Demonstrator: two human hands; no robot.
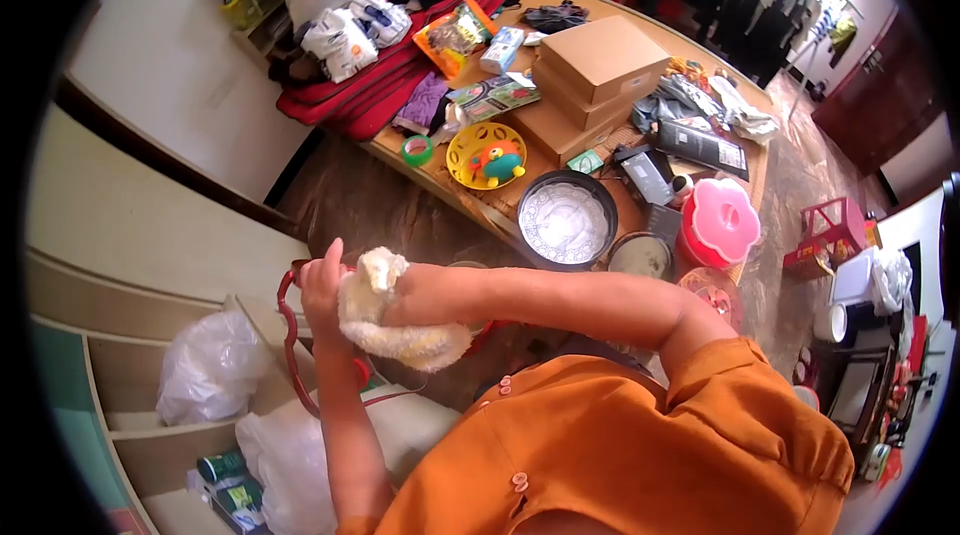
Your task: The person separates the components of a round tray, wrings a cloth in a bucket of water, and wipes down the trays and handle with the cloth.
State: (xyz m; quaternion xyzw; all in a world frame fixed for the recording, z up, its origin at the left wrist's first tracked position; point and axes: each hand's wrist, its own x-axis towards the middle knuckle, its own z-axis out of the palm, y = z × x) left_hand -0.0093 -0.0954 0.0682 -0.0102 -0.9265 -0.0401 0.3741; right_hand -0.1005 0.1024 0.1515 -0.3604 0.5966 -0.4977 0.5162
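Note:
My left hand (322,287) is raised at the left of centre, its fingers closed at the top of a red object with a wavy rim (291,335). Much of that object is hidden behind my forearm and the cloth, so its kind is unclear. A fluffy cream cloth (405,340) hangs just right of my left hand. My right hand (408,295) reaches across from the right and is closed on this cloth, which covers most of its fingers.
Ahead stands a low table holding cardboard boxes (605,60), a yellow basket (462,150) with a toy, a round black-rimmed pan (567,260) and a pink lidded container (722,223). Open shelves with plastic bags (210,367) lie at left. Red folded bedding (365,100) sits behind.

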